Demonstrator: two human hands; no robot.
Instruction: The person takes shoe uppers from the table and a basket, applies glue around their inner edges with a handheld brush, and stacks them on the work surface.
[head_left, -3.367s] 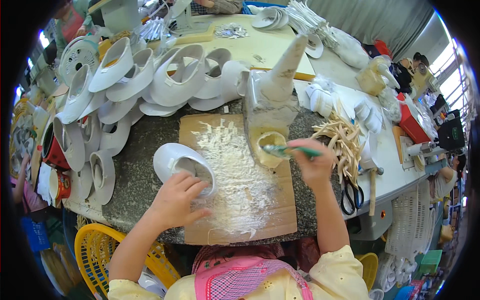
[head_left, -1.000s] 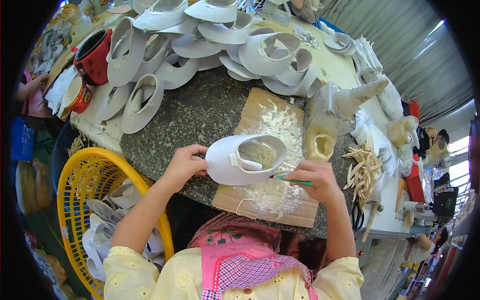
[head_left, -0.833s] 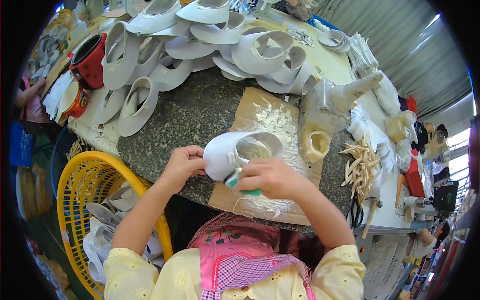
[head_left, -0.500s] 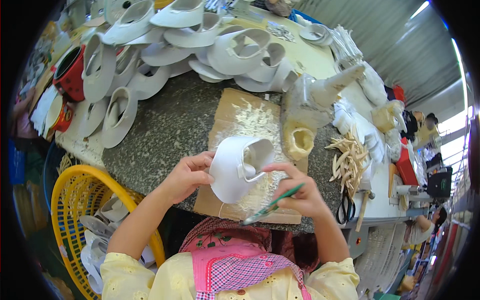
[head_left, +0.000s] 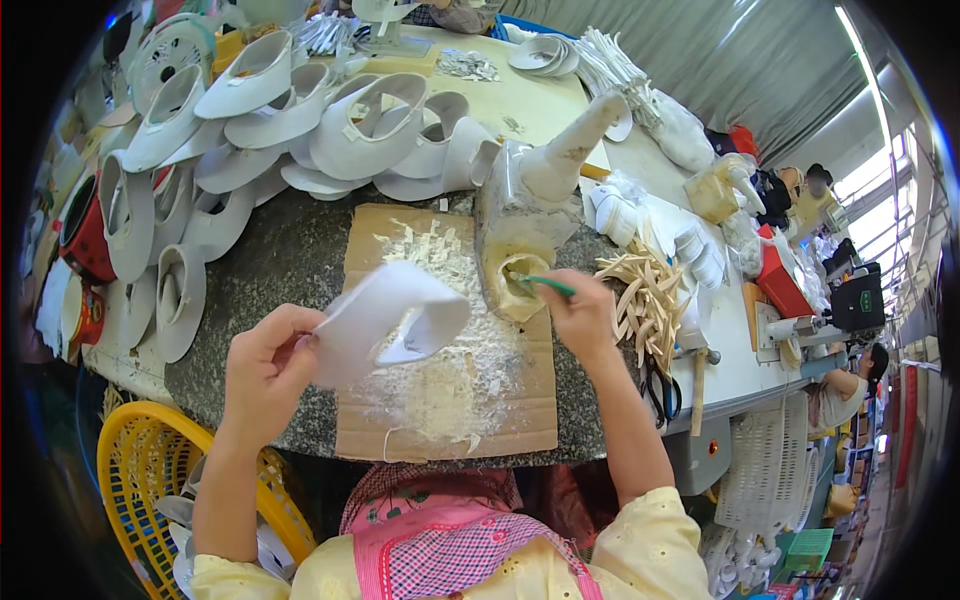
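My left hand [head_left: 268, 362] holds a white shoe upper [head_left: 385, 318] above a brown cardboard sheet [head_left: 440, 400] that is crusted with dried white glue. My right hand [head_left: 583, 312] grips a green-handled brush [head_left: 541, 284] and dips its tip into the open mouth of a glue-caked container [head_left: 518, 232] at the cardboard's right edge. The cardboard lies on a speckled grey stone slab [head_left: 270, 260].
Several white shoe uppers [head_left: 300, 120] are piled at the back and left of the slab. Pale strips [head_left: 640, 295] and black scissors [head_left: 660, 385] lie to the right. A yellow basket [head_left: 150, 470] stands lower left, a red pot [head_left: 85, 225] far left. Another person [head_left: 850, 380] sits far right.
My left hand lifted the shoe upper off the cardboard and turned it while my right hand brushed it. Now the right hand has gone back to the glue container with the brush.
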